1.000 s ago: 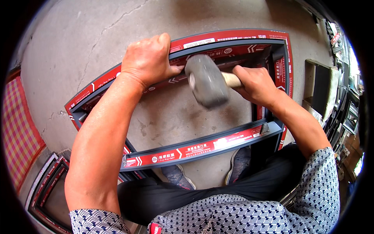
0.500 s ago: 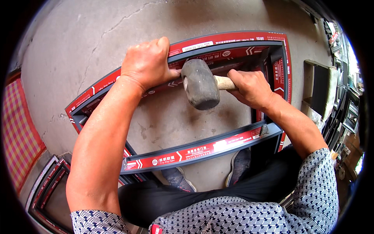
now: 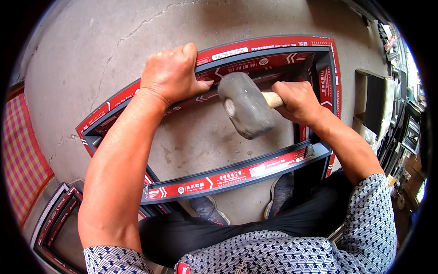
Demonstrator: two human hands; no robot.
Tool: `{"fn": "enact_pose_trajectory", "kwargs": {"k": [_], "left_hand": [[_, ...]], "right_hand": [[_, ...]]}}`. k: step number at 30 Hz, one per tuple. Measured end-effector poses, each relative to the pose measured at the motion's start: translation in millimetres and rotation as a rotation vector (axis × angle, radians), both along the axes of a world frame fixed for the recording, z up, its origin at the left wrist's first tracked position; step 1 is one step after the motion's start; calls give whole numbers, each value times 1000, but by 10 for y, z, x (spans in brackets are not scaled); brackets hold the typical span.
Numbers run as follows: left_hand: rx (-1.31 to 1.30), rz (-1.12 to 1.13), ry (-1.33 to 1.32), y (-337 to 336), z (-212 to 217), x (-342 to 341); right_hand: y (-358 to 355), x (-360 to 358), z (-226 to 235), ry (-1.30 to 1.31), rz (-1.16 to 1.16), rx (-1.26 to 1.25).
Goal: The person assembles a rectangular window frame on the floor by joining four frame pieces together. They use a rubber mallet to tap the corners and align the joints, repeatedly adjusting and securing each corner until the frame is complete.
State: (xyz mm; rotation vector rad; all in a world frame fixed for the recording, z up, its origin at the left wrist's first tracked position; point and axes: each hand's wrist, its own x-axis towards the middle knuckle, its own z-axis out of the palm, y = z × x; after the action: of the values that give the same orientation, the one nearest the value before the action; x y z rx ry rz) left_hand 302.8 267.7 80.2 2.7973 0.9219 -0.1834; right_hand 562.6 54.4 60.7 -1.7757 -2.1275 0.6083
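A rectangular grey metal frame (image 3: 273, 54) covered in red protective film stands on the floor before me. Around its far bar my left hand (image 3: 171, 73) is closed, thumb on the inner side. My right hand (image 3: 299, 100) grips the short wooden handle of a rubber mallet (image 3: 246, 106). The mallet's grey-black head is over the opening of the frame, apart from the far bar and slightly blurred. A separate grey bar with red film (image 3: 228, 176) crosses the near side, close to my shoes. A small dark piece (image 3: 309, 151) sits on that bar's right end.
More red-filmed frames (image 3: 50, 223) lie at the lower left, below a checkered cloth (image 3: 25, 155). To the right stands a dark panel with a pale edge (image 3: 375, 102), with stacked metal profiles (image 3: 410, 132) beyond it. Cracks run across the concrete floor (image 3: 91, 41).
The mallet head has moved away from the far bar, toward me and to the right, and tilted. My right hand shifted slightly right; my left hand stays on the bar.
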Motion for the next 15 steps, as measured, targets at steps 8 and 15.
{"fn": "enact_pose_trajectory", "kwargs": {"k": [8,15], "left_hand": [[-4,-3,-48,7,-41,-3],[13,-26,-93,-10,-30,-12]], "right_hand": [[-92,-92,-19,71,-123,-30],[-183,-203,-76,172,-195,165]]}}
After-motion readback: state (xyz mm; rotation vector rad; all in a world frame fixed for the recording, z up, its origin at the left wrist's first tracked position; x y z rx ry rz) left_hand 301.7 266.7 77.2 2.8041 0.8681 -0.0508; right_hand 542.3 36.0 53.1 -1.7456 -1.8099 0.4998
